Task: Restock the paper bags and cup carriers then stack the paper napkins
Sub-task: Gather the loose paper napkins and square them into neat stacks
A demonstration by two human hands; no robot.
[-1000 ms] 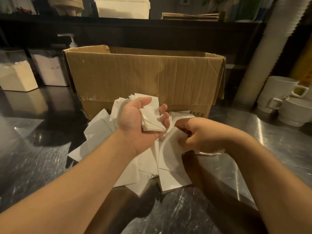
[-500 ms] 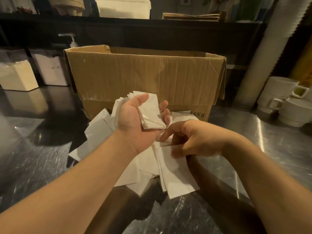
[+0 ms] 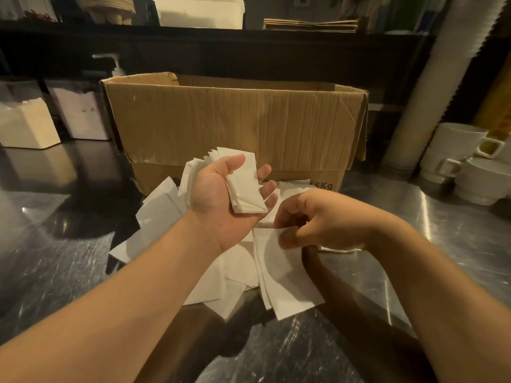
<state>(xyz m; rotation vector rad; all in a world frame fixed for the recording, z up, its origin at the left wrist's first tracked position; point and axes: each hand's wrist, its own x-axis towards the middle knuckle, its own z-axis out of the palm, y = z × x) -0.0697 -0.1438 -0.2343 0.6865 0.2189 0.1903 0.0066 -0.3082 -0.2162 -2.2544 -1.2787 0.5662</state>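
Observation:
Several loose white paper napkins (image 3: 240, 269) lie scattered on the steel counter in front of a cardboard box (image 3: 235, 125). My left hand (image 3: 221, 200) is palm up above them and holds a small stack of napkins (image 3: 243, 186), thumb across the top, fingers under it. Just to the right and slightly lower, my right hand (image 3: 318, 219) pinches the top edge of one napkin (image 3: 284, 275), which hangs down over the pile.
The steel counter (image 3: 456, 244) runs all around. White mugs (image 3: 456, 150) and bowls stand at the right beside a tall sleeve of cups (image 3: 442, 78). Two white containers (image 3: 27, 125) sit at the left. Flat paper bags (image 3: 309, 24) lie on the shelf behind.
My right hand has drawn one napkin up out of the pile and now pinches it by its upper edge near the left hand. The left hand has kept its stack, almost still.

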